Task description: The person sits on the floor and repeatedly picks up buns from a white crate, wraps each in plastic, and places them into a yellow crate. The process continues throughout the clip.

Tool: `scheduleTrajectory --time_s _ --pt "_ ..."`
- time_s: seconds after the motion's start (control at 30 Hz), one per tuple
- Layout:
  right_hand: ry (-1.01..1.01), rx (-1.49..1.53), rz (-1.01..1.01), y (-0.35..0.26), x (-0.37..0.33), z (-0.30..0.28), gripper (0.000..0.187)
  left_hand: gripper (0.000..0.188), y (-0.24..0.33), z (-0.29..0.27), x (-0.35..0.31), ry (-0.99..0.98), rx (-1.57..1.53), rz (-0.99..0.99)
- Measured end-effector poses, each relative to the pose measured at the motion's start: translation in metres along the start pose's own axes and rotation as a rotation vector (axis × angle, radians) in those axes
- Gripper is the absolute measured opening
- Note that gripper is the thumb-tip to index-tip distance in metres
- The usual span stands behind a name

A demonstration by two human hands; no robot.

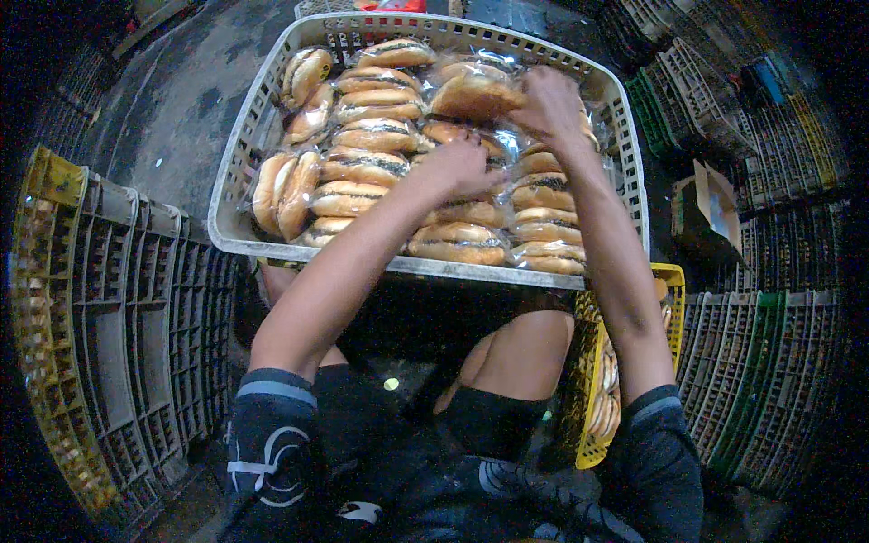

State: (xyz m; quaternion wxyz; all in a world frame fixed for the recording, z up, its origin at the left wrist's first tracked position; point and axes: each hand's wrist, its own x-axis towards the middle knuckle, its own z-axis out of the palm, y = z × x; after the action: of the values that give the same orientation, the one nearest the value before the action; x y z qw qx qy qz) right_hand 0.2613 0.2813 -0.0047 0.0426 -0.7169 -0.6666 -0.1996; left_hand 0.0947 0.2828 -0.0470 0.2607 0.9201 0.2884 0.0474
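Observation:
A white plastic crate (237, 176) holds several rows of filled buns in clear wrappers. My right hand (550, 101) is closed on the edge of a wrapped bun (478, 96), tilted above the others near the crate's far side. Over the middle rows, my left hand (455, 168) has its fingers apart, close to the wrapped buns below it. Whether those fingers touch a bun is partly hidden. Near the crate's front edge lie more wrapped buns (457, 244), and two stand on edge (288, 192) at the left wall.
Stacked grey and yellow crates (127, 317) rise on my left, with more crates (751, 380) on the right. A yellow basket (592, 443) containing buns stands beside my right leg. An open cardboard box (715, 206) sits at the right; dark floor (176, 100) shows at the far left.

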Motion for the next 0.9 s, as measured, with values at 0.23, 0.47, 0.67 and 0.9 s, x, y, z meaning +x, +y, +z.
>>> scheduleTrajectory --time_s 0.23,0.47,0.67,0.9 --pt "0.191 1.246 0.103 -0.030 -0.145 -0.120 0.049 0.078 0.075 -0.029 -0.109 0.307 -1.416 -0.011" --pt "0.191 1.249 0.509 -0.128 -0.282 -0.118 0.015 0.077 0.100 0.038 -0.250 0.125 -1.360 -0.211" --pt "-0.026 1.719 0.813 -0.117 -0.313 -0.128 0.014 0.082 0.096 0.066 -0.293 0.075 -1.747 -0.351" --pt "-0.861 2.687 0.660 -0.127 -0.308 -0.126 0.019 0.064 0.090 0.026 -0.288 -0.137 -1.752 -0.160"
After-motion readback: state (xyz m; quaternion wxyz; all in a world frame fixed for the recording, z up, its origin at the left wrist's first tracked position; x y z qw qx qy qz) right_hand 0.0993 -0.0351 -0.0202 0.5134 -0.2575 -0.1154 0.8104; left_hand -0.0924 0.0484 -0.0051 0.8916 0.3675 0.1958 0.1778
